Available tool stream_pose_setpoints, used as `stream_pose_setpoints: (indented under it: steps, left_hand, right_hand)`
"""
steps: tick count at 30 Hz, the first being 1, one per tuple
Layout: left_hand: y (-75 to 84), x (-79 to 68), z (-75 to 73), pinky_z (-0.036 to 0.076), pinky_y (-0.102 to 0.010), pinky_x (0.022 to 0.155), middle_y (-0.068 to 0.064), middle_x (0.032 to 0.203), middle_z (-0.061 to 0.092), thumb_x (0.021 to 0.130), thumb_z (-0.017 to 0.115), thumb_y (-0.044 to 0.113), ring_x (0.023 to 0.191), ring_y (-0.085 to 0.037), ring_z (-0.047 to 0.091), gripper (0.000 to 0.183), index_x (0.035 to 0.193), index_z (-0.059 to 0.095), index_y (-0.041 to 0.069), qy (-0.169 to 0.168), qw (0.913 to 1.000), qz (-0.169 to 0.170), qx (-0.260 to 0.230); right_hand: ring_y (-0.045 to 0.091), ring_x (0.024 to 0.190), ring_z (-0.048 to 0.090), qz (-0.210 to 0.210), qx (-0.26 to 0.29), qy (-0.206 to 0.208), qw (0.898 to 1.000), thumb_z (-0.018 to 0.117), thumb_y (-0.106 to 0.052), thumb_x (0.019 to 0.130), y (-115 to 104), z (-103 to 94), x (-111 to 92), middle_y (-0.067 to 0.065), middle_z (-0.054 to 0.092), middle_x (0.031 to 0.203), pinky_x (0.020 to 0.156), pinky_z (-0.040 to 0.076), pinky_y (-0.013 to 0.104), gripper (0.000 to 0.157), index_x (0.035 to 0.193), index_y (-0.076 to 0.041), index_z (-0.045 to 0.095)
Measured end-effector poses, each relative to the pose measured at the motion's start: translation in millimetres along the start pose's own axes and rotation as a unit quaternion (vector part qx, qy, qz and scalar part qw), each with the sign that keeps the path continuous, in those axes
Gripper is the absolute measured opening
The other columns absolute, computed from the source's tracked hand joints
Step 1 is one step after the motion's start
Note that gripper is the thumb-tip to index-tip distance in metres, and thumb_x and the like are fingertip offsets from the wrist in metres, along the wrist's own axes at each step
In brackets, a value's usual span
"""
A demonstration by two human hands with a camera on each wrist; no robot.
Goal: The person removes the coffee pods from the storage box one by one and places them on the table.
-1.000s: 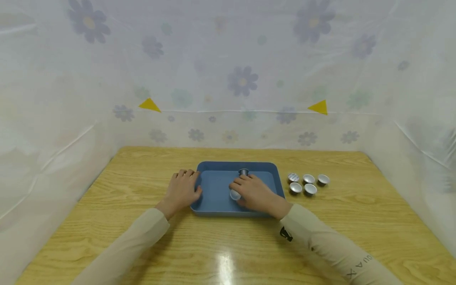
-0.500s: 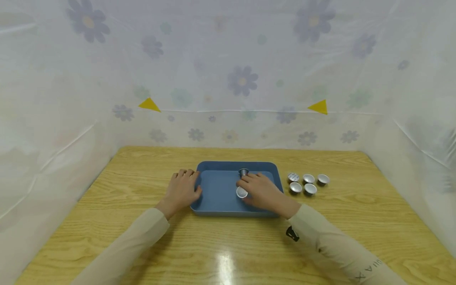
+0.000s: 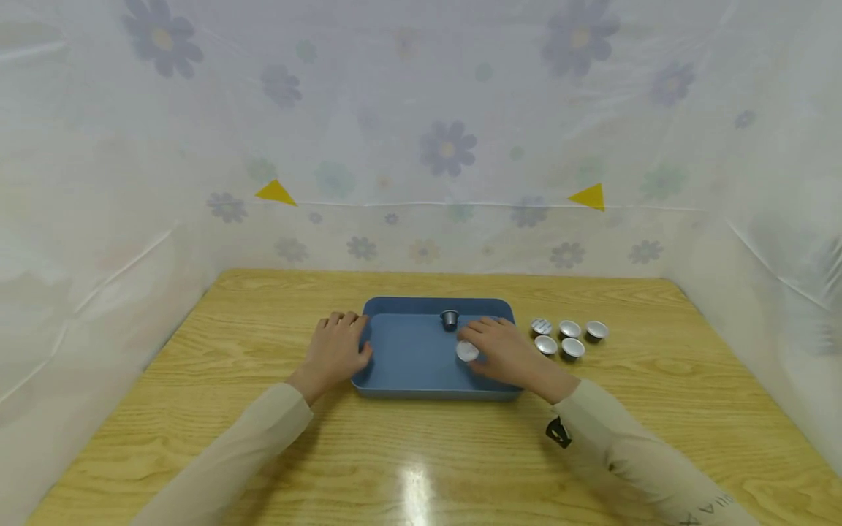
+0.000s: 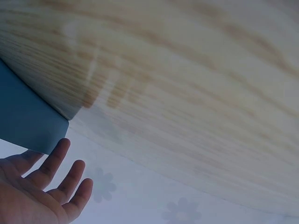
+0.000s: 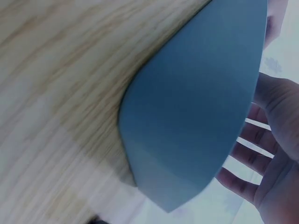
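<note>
A blue tray (image 3: 408,358) lies on the wooden table. My left hand (image 3: 338,347) rests at its left rim; in the left wrist view its fingers (image 4: 72,182) are loosely spread beside the tray's corner. Over the tray's right part, my right hand (image 3: 503,352) holds a coffee capsule (image 3: 468,351) between thumb and fingers, its pale foil lid showing. The tray wall hides that capsule in the right wrist view. Behind it, a dark coffee capsule (image 3: 450,320) lies on its side near the tray's back wall.
Right of the tray stand several coffee capsules (image 3: 573,349) with their silver lids up, one lid (image 3: 541,326) bearing print. The wooden table (image 3: 316,467) extends around the tray. A flowered white curtain (image 3: 421,146) with two yellow triangles (image 3: 276,193) encloses the back and sides.
My right hand has moved to the right across the tray with the coffee capsule, leaving the lying capsule behind it fully in sight. My left hand has stayed at the left rim.
</note>
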State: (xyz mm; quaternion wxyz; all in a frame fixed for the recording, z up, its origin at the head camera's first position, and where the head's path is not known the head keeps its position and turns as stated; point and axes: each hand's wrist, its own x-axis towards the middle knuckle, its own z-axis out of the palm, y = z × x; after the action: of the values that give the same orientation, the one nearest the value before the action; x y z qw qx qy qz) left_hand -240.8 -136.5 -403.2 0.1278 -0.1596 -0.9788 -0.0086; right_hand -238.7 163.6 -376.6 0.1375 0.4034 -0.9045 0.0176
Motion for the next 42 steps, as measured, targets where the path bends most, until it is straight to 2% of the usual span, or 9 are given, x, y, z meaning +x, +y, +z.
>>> stream_pose_setpoints:
  steps: [10, 19, 28, 38, 42]
  left_hand:
    - [-0.6, -0.1, 0.5, 0.043, -0.049, 0.087, -0.011, 0.116, 0.059, 0.086, 0.053, 0.032, 0.108, -0.033, 0.052, 0.045, 0.124, 0.055, 0.008, 0.000, 1.0000, 0.000, -0.003]
    - [-1.1, 0.2, 0.2, 0.043, -0.049, 0.088, -0.011, 0.117, 0.059, 0.087, 0.052, 0.032, 0.109, -0.033, 0.051, 0.044, 0.125, 0.055, 0.009, -0.005, 1.0000, -0.003, -0.006]
    - [-1.0, 0.0, -0.7, 0.043, -0.049, 0.088, -0.011, 0.116, 0.059, 0.087, 0.053, 0.031, 0.109, -0.033, 0.051, 0.044, 0.125, 0.055, 0.009, -0.006, 1.0000, -0.001, -0.006]
    - [-0.4, 0.3, -1.1, 0.043, -0.048, 0.088, -0.011, 0.116, 0.059, 0.087, 0.052, 0.032, 0.109, -0.032, 0.052, 0.045, 0.125, 0.055, 0.009, -0.005, 1.0000, -0.001, 0.003]
    - [-0.6, 0.4, -0.4, 0.043, -0.048, 0.088, -0.011, 0.116, 0.059, 0.087, 0.052, 0.033, 0.109, -0.032, 0.052, 0.045, 0.125, 0.055, 0.009, -0.005, 1.0000, 0.000, 0.004]
  right_hand:
    - [0.019, 0.091, 0.058, 0.018, -0.007, 0.006, 1.000, 0.075, -0.029, 0.072, 13.8, -2.8, -11.6, -0.001, 0.062, 0.101, 0.068, 0.049, 0.036, 0.037, 0.106, -0.018, 0.062]
    - [0.019, 0.088, 0.058, 0.041, 0.015, 0.006, 0.999, 0.075, -0.024, 0.072, 24.8, -10.4, -22.0, 0.000, 0.061, 0.099, 0.069, 0.048, 0.039, 0.037, 0.105, -0.015, 0.061]
    - [0.020, 0.088, 0.059, 0.057, 0.017, 0.028, 0.998, 0.075, -0.021, 0.069, 37.2, -16.1, -30.6, 0.003, 0.063, 0.098, 0.067, 0.048, 0.039, 0.038, 0.103, -0.012, 0.061]
    - [0.013, 0.073, 0.054, 0.060, 0.016, 0.053, 0.997, 0.070, -0.021, 0.074, 49.3, -29.8, -43.5, -0.001, 0.063, 0.088, 0.061, 0.044, 0.032, 0.033, 0.104, -0.011, 0.061]
    - [0.015, 0.075, 0.055, 0.068, 0.018, 0.056, 0.996, 0.069, -0.020, 0.074, 54.2, -31.7, -48.6, 0.000, 0.062, 0.088, 0.062, 0.043, 0.033, 0.032, 0.104, -0.011, 0.061]
